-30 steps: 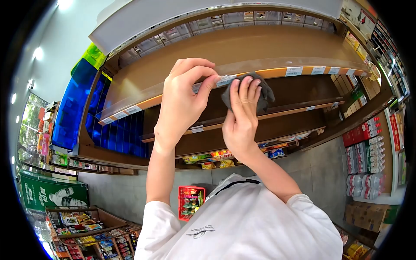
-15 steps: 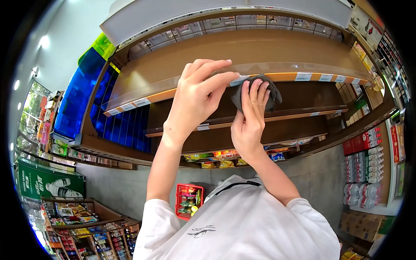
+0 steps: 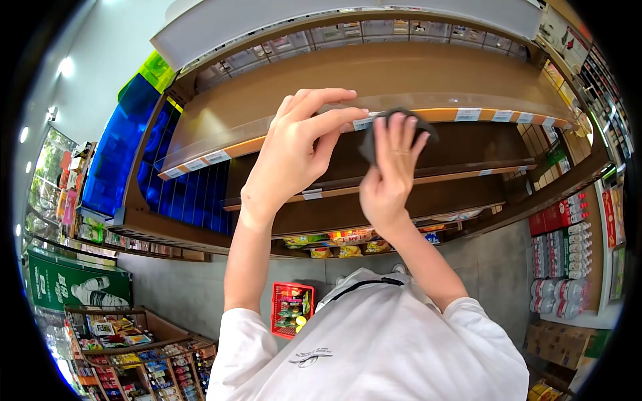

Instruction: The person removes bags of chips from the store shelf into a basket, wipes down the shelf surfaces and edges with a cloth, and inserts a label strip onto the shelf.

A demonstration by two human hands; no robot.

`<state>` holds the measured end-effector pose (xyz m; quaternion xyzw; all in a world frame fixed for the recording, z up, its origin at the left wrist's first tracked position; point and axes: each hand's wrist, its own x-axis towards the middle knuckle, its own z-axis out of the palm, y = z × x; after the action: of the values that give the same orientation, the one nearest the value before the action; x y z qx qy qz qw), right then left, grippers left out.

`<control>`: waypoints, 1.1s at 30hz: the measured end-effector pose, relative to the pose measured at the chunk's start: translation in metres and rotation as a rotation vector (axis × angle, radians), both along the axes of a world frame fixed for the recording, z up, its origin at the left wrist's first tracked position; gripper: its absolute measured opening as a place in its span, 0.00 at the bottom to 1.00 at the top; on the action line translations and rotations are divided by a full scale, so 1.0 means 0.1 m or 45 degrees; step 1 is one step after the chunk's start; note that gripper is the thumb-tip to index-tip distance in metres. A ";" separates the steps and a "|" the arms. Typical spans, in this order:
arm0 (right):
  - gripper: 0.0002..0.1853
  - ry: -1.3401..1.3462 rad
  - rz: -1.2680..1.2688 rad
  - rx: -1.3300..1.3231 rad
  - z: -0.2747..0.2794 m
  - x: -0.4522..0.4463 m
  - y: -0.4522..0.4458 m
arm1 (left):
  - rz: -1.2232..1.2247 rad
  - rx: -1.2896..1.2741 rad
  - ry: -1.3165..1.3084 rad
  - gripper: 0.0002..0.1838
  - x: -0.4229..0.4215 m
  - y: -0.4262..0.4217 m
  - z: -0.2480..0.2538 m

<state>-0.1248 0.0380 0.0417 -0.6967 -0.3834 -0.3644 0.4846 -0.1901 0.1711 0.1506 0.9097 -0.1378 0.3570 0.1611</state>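
Note:
My left hand is at the front edge of the upper brown shelf, its thumb and fingers apart, fingertips beside a price label on the orange strip. Nothing shows between its fingers. Just to the right, my right hand presses a dark grey cloth against the same strip; hand and cloth are slightly blurred. More price labels sit along the strip to the right. A clear plastic lip runs above the strip.
Lower shelves are below my hands, with snack packets at the bottom. A red basket with goods stands on the floor. Blue panels are at the left, bottled drinks at the right.
Over the last second the view has shifted slightly, and both hands stay near the strip. The left fingers have spread from a near pinch. The right fingers have straightened on the cloth.

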 end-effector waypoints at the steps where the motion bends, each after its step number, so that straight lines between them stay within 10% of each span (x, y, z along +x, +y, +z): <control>1: 0.34 0.006 -0.065 0.121 -0.01 0.06 0.01 | 0.000 -0.004 -0.001 0.17 0.00 -0.01 0.01; 33: 0.34 0.088 -0.154 0.199 0.05 -0.27 0.43 | -0.003 0.105 -0.192 0.14 -0.33 0.48 -0.11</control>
<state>-0.1516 0.0809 0.0468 -0.6909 -0.2942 -0.3973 0.5276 -0.2230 0.2194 0.1398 0.8859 -0.1649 0.4185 0.1132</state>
